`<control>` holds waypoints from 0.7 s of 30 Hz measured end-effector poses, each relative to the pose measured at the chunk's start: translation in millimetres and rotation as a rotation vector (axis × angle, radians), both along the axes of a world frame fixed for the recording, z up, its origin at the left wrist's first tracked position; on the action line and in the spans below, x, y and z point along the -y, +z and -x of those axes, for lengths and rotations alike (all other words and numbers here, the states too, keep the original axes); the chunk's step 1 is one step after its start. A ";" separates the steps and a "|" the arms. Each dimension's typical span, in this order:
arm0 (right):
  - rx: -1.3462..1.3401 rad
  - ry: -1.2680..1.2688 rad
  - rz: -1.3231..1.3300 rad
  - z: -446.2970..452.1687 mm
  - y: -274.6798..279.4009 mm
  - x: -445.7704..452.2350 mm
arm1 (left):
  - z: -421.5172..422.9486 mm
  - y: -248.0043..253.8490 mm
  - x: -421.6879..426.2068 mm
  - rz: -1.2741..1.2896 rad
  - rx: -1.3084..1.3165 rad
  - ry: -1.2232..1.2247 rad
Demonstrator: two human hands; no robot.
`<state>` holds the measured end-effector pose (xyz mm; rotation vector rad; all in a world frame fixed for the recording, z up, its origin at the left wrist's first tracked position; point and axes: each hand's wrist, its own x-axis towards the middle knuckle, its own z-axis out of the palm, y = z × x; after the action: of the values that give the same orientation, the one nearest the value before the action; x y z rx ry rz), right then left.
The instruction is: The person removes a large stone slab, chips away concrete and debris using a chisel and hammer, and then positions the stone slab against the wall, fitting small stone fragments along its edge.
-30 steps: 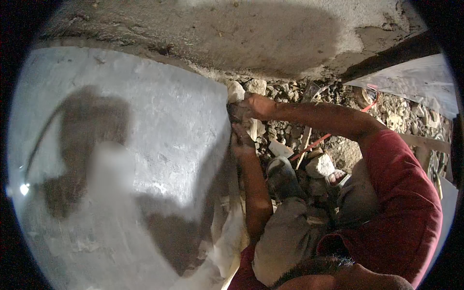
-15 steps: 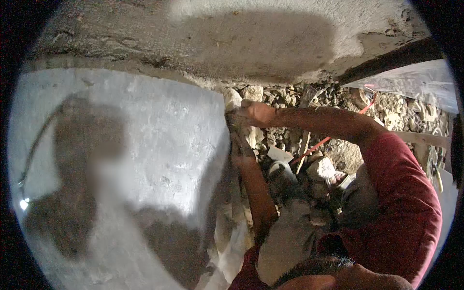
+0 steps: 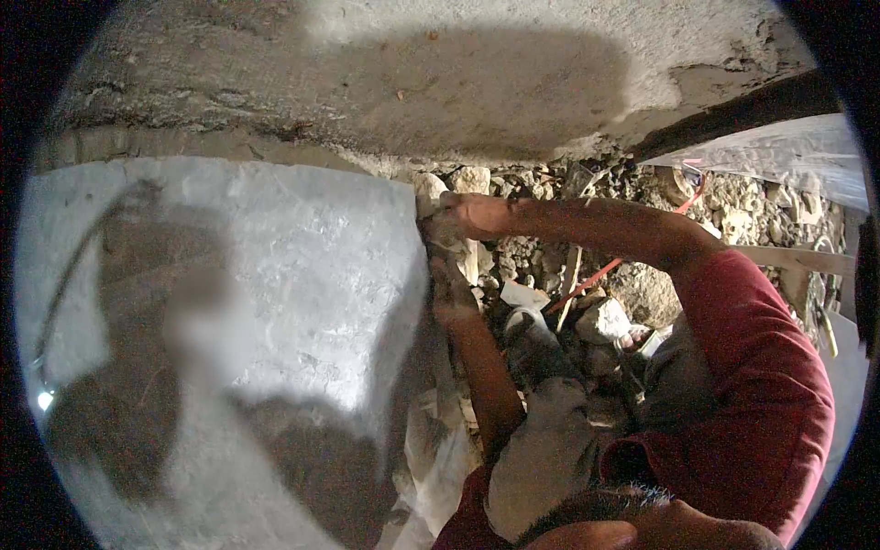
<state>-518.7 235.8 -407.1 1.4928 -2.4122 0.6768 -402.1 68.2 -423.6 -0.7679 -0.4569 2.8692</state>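
Observation:
My right hand (image 3: 477, 216) reaches in from the right, its fingers closed at the vertical edge of a smooth grey slab (image 3: 312, 257). Just below it, my left hand (image 3: 446, 291) comes up from the bottom to the same edge, partly in shadow, its fingers bent. Both hands are close together there, and what lies between their fingers is hidden. A pale stone (image 3: 470, 179) lies just beyond my right hand. Beneath my forearms spreads loose rubble (image 3: 541, 261).
A rough wall (image 3: 477, 82) runs along the top. Across the rubble lies a red strip (image 3: 591, 281), with a thin stick (image 3: 570, 286) and a big pale rock (image 3: 605, 321) nearby. A wooden bar (image 3: 797, 260) sits at right. My shoe (image 3: 532, 335) rests among stones.
The view has tilted slightly, so the slab's top edge sits lower on the left. My left hand has moved up a little, closer to my right hand; both stay at the slab's edge.

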 end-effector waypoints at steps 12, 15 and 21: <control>0.543 -0.279 -0.034 -18.1 44.0 10.9 | -8.8 2.4 10.2 0.043 0.079 0.026; 0.567 -0.292 -0.203 -7.9 41.8 24.0 | 0.3 40.4 -12.4 0.074 0.223 0.121; 0.637 -0.383 -0.125 -7.2 29.4 27.8 | 8.5 10.6 -1.1 0.159 0.168 0.066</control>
<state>-511.5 207.9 -377.8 0.8781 -3.1372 1.0410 -410.6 69.4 -413.0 -1.0442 -0.2796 2.9418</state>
